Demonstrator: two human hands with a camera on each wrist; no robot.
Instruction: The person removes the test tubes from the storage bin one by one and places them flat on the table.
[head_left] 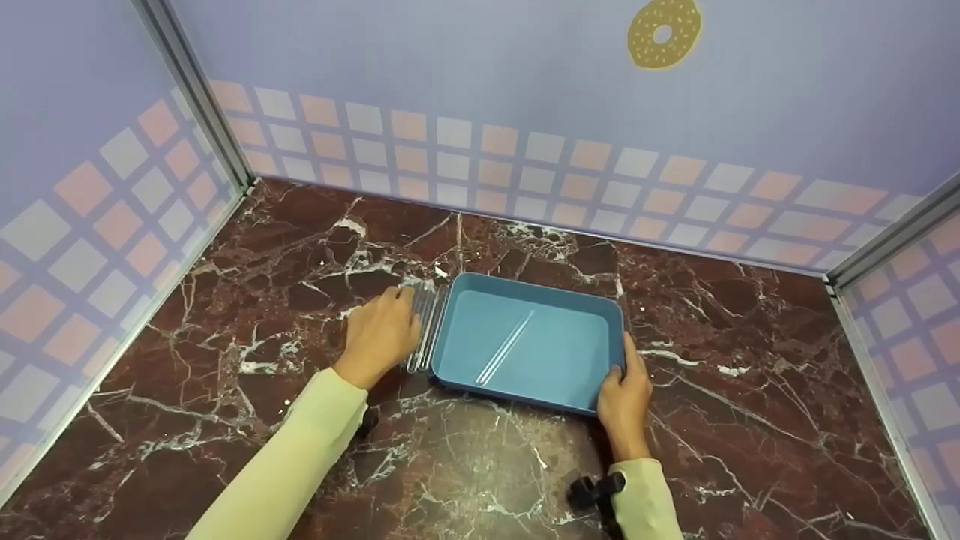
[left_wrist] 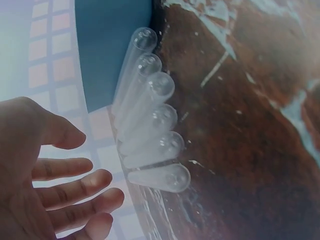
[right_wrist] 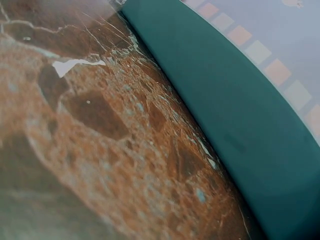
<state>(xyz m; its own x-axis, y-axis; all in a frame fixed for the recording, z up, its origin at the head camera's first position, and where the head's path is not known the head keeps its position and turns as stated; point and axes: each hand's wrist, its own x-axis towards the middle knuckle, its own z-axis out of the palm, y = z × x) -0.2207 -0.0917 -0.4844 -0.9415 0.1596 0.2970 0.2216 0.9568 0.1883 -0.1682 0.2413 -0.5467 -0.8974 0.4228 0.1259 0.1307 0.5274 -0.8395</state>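
Note:
A blue rectangular tray [head_left: 562, 352] lies on the marble surface, with a clear test tube [head_left: 507, 348] resting diagonally inside it. My right hand [head_left: 626, 394] grips the tray's right side near its front corner, thumb over the rim. Along the tray's left side, several clear test tubes [left_wrist: 162, 117] lie side by side, round ends toward me. Over this row is my left hand [head_left: 382, 330]; the left wrist view shows its fingers [left_wrist: 75, 187] loosely bent and apart from the tubes. The right wrist view shows the tray's outer wall [right_wrist: 220, 115], but not the right hand.
Dark red marble [head_left: 750, 405] with white veins surrounds the tray. Behind it stands a lilac wall [head_left: 450, 60] with a checked band and a doughnut picture [head_left: 664, 34]. Side panels [head_left: 90, 195] close in the left and right. A black wrist mount [head_left: 592, 491] sits by the right sleeve.

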